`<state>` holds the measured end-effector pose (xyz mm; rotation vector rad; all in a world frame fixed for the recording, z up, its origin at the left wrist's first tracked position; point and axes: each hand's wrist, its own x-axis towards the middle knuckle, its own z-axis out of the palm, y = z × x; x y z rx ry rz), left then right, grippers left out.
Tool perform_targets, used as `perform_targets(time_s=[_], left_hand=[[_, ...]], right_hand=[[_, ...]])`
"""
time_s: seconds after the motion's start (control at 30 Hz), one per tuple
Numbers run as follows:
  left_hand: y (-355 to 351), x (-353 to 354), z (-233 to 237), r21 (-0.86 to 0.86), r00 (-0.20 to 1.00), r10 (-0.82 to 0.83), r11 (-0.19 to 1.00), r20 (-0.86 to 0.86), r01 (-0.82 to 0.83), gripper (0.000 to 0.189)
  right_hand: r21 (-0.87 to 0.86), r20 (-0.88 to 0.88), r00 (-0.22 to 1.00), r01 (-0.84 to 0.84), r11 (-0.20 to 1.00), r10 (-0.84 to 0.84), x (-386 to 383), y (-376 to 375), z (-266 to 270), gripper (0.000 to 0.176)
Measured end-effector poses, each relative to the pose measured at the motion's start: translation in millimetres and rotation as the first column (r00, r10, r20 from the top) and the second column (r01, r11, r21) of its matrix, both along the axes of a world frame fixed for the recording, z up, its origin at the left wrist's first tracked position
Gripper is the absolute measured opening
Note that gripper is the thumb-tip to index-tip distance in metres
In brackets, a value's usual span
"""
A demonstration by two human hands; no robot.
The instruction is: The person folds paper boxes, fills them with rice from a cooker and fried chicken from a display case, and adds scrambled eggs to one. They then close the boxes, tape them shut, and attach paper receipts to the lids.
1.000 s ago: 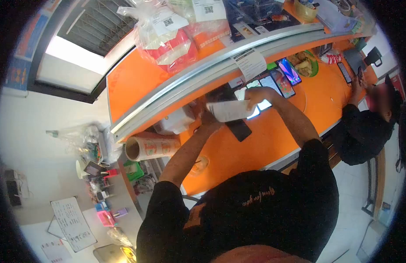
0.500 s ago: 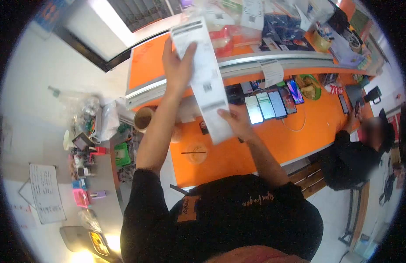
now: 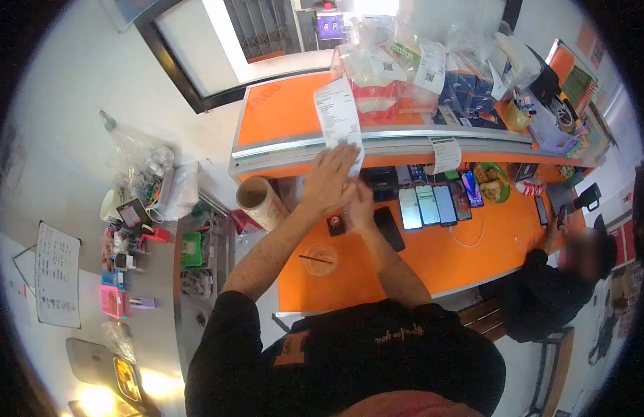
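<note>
A long white printed receipt (image 3: 338,115) stands up from my two hands, its top leaning over the orange counter's raised shelf. My left hand (image 3: 327,182) lies across the lower part of the receipt, fingers long and close together, gripping it. Just beside and below, my right hand (image 3: 361,207) is closed at the receipt's bottom end, which the hands hide. Under my hands on the orange counter (image 3: 371,274) are a black tablet-like slab (image 3: 389,229), a small dark box (image 3: 335,224) and a clear lidded cup (image 3: 318,259) with a straw.
Several lit phones (image 3: 428,206) lie in a row, near a green bowl of food (image 3: 490,182). Bagged parcels (image 3: 398,76) sit on the raised shelf. A cardboard roll (image 3: 261,201) stands left. A seated person (image 3: 555,295) holds a phone at right.
My hands have come together at the receipt's lower part; the left slid down from its upper half. Less of the paper shows now. The view has shifted, too.
</note>
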<state>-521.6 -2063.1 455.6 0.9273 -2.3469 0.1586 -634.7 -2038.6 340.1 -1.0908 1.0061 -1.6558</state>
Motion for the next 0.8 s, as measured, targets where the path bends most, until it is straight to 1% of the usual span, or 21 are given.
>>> perform_targets(time_s=[0.03, 0.1, 0.13, 0.17, 0.2, 0.23, 0.27, 0.3, 0.33, 0.37, 0.4, 0.43, 0.47, 0.5, 0.57, 0.6, 0.67, 0.7, 0.73, 0.8], left_hand=[[1.3, -0.1, -1.8, 0.013, 1.000, 0.004, 1.000, 0.007, -0.004, 0.063], [4.7, -2.3, -6.1, -0.022, 0.999, 0.013, 1.000, -0.029, -0.014, 0.058], [0.3, -2.5, -4.7, -0.051, 0.999, 0.014, 0.999, -0.047, -0.016, 0.055], [-7.2, 0.3, -7.4, -0.110, 0.999, -0.002, 0.994, -0.048, -0.003, 0.051], [-15.2, 4.1, -12.4, -0.169, 0.999, -0.016, 0.986, -0.050, 0.007, 0.047], [-16.7, 7.7, -17.9, -0.218, 0.998, -0.029, 0.976, -0.050, 0.017, 0.043], [-11.0, 9.4, -22.2, -0.213, 0.994, -0.066, 0.976, -0.088, 0.046, 0.040], [-5.3, 10.2, -25.9, -0.212, 0.987, -0.105, 0.974, -0.125, 0.076, 0.037], [0.8, 10.3, -29.9, -0.211, 0.976, -0.144, 0.971, -0.162, 0.108, 0.034], [10.6, 9.9, -36.1, -0.233, 0.975, -0.182, 0.961, -0.130, 0.148, 0.033], [21.3, 10.5, -43.2, -0.250, 0.971, -0.220, 0.949, -0.095, 0.191, 0.032], [33.4, 11.6, -51.6, -0.261, 0.964, -0.257, 0.937, -0.064, 0.232, 0.032], [37.7, 15.9, -68.5, -0.203, 0.959, -0.282, 0.940, -0.008, 0.274, 0.039], [50.1, 14.1, -68.6, -0.129, 0.963, -0.266, 0.957, -0.038, 0.260, 0.044], [65.6, 10.2, -43.2, -0.003, 0.968, -0.235, 0.972, -0.085, 0.236, 0.054], [59.9, 11.4, -34.2, 0.049, 0.967, -0.222, 0.972, -0.124, 0.230, 0.063], [42.7, 11.0, -7.5, 0.042, 0.995, -0.079, 0.996, -0.064, 0.082, 0.061], [27.8, 13.6, -3.9, -0.008, 0.998, -0.063, 0.998, 0.018, 0.063, 0.061], [15.9, 16.0, -3.3, -0.057, 0.994, -0.046, 0.997, 0.101, 0.052, 0.060], [5.4, 14.4, -0.5, -0.090, 0.986, 0.005, 0.996, 0.168, 0.011, 0.060]], right_hand=[[0.031, -0.159, 0.987, 0.041, 0.999, -0.035, 1.3, -4.3, -22.3, 0.034], [0.075, -0.452, 0.888, 0.133, 0.988, -0.086, 8.2, -3.1, -59.7, 0.035], [0.230, -0.422, 0.906, 0.135, 0.964, -0.026, 4.1, -1.5, -79.6, 0.034], [0.149, -0.244, 0.957, 0.195, 0.969, -0.155, 6.5, 7.4, -72.4, 0.033], [0.080, -0.048, 0.964, 0.264, 0.961, -0.261, 6.4, 16.6, -65.1, 0.032], [0.050, 0.008, 0.954, 0.299, 0.953, -0.300, 2.6, 28.1, -43.9, 0.031], [0.019, 0.062, 0.940, 0.335, 0.942, -0.335, -1.1, 39.7, -22.0, 0.031], [0.000, -0.030, 0.944, 0.328, 0.945, -0.327, -15.2, 44.2, 15.6, 0.031], [-0.017, -0.122, 0.940, 0.320, 0.947, -0.319, -32.4, 39.5, 35.0, 0.032], [0.055, 0.012, 0.999, 0.033, 0.998, -0.034, -58.3, 15.8, 3.0, 0.035], [0.010, -0.088, 0.996, -0.025, 1.000, 0.025, -62.9, 17.6, 36.2, 0.040], [0.063, -0.206, 0.973, -0.090, 0.994, 0.102, -73.1, 20.2, 52.6, 0.037], [0.073, -0.264, 0.956, -0.111, 0.991, 0.127, -73.2, 11.0, 48.8, 0.034], [0.076, -0.324, 0.934, -0.136, 0.988, 0.154, -72.3, 6.1, 43.2, 0.032], [0.114, -0.284, 0.945, -0.134, 0.984, 0.162, -78.5, 12.7, 21.4, 0.031], [0.125, -0.264, 0.950, -0.136, 0.983, 0.165, -81.9, 11.9, 12.7, 0.031], [0.229, -0.210, 0.955, -0.159, 0.960, 0.208, -84.7, 22.9, 6.2, 0.032], [0.289, -0.177, 0.957, -0.171, 0.942, 0.228, -85.4, 31.8, 1.4, 0.033], [0.355, -0.248, 0.939, -0.142, 0.924, 0.239, -86.8, 37.6, 9.0, 0.036], [0.324, -0.282, 0.931, -0.135, 0.937, 0.232, -89.1, 35.0, 2.0, 0.037]])
